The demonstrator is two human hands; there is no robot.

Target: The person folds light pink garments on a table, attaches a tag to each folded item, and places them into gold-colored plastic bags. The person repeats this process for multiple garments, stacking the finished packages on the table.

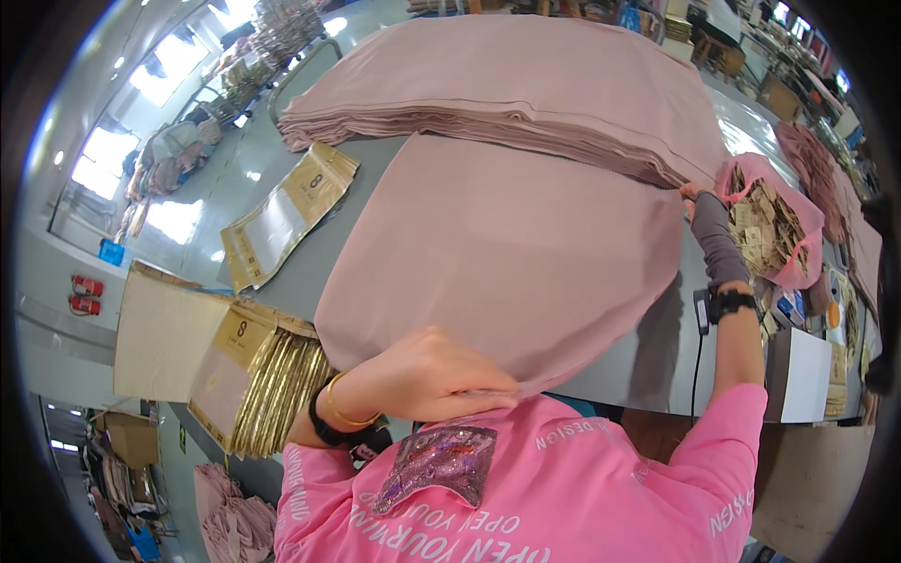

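Note:
A dusty-pink cloth panel (493, 246) is spread flat over the grey table before me, its near edge hanging at my chest. My left hand (429, 376) is closed with the near edge of this panel pinched in its fingers. At the far right corner, my right hand (693, 193) grips the cloth edge, beside the stack's right end; its fingertips are partly hidden. Behind the panel lies a thick stack of the same pink cloth (507, 70), its layered edges facing me.
Gold-and-clear packaging bags (288, 211) lie at the left. More stand in an open cardboard box (169, 338). On the right are a pink plastic bag of paper tags (764, 222), a white box (799, 376) and a black cable (697, 373) by my right wrist.

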